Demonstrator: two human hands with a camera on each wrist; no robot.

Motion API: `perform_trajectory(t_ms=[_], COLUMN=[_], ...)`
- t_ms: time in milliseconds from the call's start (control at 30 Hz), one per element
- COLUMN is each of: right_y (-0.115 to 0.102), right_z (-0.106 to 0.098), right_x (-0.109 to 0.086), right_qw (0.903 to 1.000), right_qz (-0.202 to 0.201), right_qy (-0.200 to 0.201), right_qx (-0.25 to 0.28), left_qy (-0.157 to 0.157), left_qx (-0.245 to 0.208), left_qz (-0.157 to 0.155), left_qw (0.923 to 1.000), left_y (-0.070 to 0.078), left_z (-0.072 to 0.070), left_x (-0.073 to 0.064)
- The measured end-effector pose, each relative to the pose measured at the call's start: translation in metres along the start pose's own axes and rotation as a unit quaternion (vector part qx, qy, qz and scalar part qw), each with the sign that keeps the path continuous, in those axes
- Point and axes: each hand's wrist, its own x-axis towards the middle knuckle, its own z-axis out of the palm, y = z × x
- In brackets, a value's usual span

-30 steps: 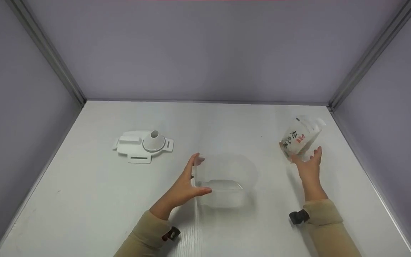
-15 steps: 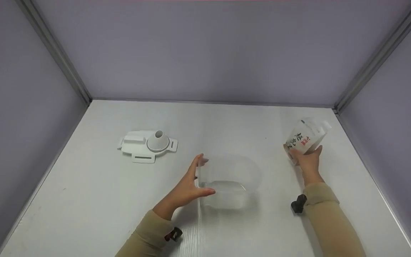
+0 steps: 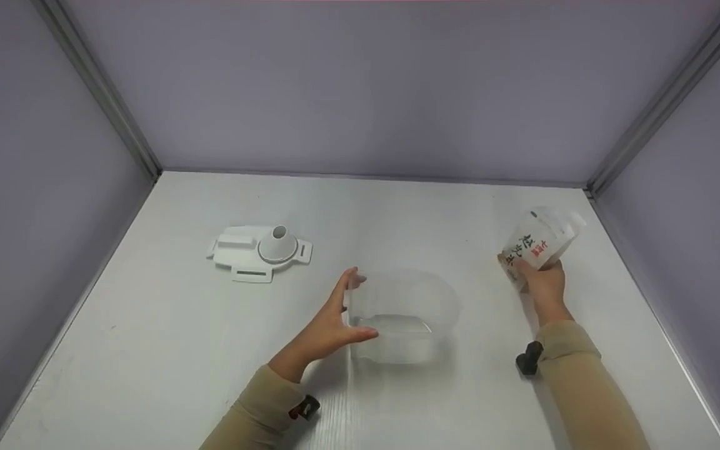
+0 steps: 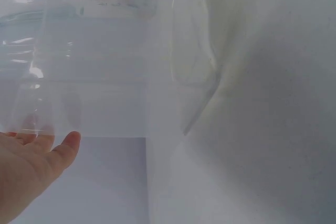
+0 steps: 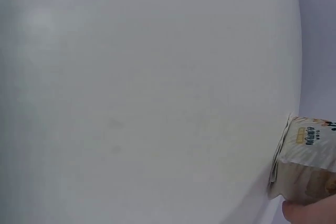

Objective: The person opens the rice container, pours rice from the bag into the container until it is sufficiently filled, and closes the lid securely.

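Head cam: left hand (image 3: 327,329) has fingers spread wide against the clear container (image 3: 407,297), right hand (image 3: 546,287) has its curled round the white pouch (image 3: 538,240).

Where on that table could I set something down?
The white tabletop is bare at near left, between the coned white plastic piece and the left tan sleeve, and mid-back, between that piece and the white printed pouch. It's crowded where the left hand holds the clear plastic tub and the right hand grips the pouch.
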Motion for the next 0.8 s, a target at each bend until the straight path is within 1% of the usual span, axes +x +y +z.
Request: perform_trajectory(t_ms=[100, 267, 333, 367, 467, 600, 800], right_y=[0.004, 0.005, 0.003, 0.002, -0.001, -0.001, -0.004], right_z=[-0.008, -0.018, -0.022, -0.023, -0.027, -0.03, -0.031], right_x=[-0.003, -0.015, -0.021, -0.024, -0.034, -0.046, -0.073], right_qw=[0.9997, 0.9963, 0.9952, 0.9952, 0.9962, 0.9956, 0.9922], right_qz=[-0.004, -0.034, -0.044, -0.047, -0.054, -0.084, -0.123], right_qy=[-0.012, -0.042, -0.045, -0.045, -0.043, -0.032, -0.007], right_qx=[-0.022, -0.067, -0.075, -0.073, -0.052, -0.025, -0.015], left_qy=[-0.002, -0.006, -0.008, -0.01, -0.013, -0.014, -0.018], left_qx=[-0.002, 0.006, 0.01, 0.01, 0.007, 0.001, 0.002], left_qz=[-0.005, -0.014, -0.017, -0.018, -0.02, -0.018, -0.015], left_qw=[1.0, 0.9999, 0.9998, 0.9998, 0.9997, 0.9997, 0.9997], left_y=[0.001, 0.002, 0.004, 0.007, 0.023, 0.04, 0.042], left_z=[0.001, 0.0, 0.0, 0.0, -0.002, -0.004, -0.005], left_x=[0.0, 0.0, 0.0, -0.001, -0.005, -0.011, -0.011])
